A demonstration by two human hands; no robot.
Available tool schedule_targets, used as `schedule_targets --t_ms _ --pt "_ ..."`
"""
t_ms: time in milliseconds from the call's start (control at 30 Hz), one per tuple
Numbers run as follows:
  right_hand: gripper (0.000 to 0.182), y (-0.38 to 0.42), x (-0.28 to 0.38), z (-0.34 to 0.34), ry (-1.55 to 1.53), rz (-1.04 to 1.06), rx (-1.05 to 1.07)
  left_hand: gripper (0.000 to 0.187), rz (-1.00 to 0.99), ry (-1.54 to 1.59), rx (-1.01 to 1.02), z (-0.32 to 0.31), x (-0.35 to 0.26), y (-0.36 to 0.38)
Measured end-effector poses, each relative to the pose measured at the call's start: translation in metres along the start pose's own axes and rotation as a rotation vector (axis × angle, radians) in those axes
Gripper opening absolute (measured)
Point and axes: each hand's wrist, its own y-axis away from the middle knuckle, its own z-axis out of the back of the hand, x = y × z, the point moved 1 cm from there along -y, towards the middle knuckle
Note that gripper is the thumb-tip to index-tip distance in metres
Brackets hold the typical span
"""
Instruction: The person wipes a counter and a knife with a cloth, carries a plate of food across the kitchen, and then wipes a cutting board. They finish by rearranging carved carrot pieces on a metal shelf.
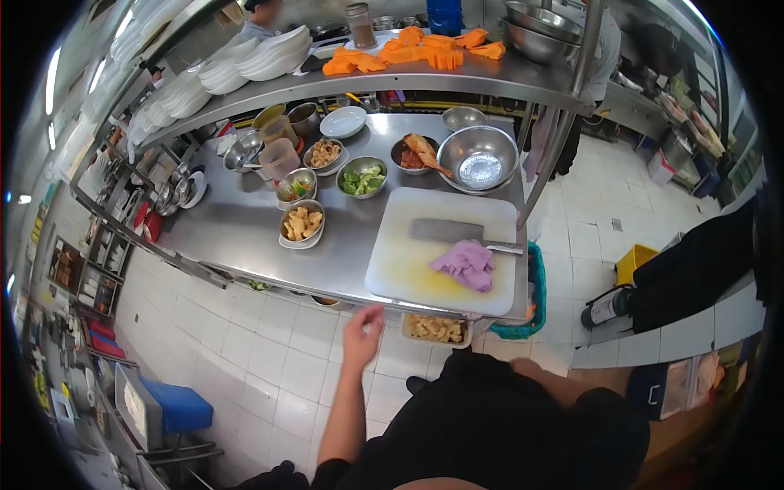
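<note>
My left hand (363,333) hangs in the air just off the table's front edge, its fingers loosely curved and nothing seen in them. At my waist, my right hand (529,369) shows only in part, and its fingers are hidden. Nearest the left hand is a white cutting board (400,212) with a yellow stain. On it lie a cleaver (445,231), its handle toward the right, and a crumpled purple cloth (465,265). Below the board, a container of pale chopped food (438,328) sits under the table edge.
Bowls of fried pieces (301,222), chopped greens (362,177) and cooked meat (420,153) stand on the steel table (245,233), near a large steel bowl (478,159). The shelf above holds cut orange vegetables (420,53) and white plates (265,55). A teal basket (535,286) stands at right.
</note>
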Motion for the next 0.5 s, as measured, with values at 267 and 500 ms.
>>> schedule_targets --t_ms 267,500 --pt "0.017 0.009 0.042 0.159 -0.256 0.015 -0.925 0.032 -0.666 -0.38 -0.096 0.072 -0.222 -0.174" --pt "0.011 -0.069 0.117 0.225 -0.343 0.441 -0.985 0.044 -0.865 -0.886 -0.058 0.04 -0.314 -0.32"
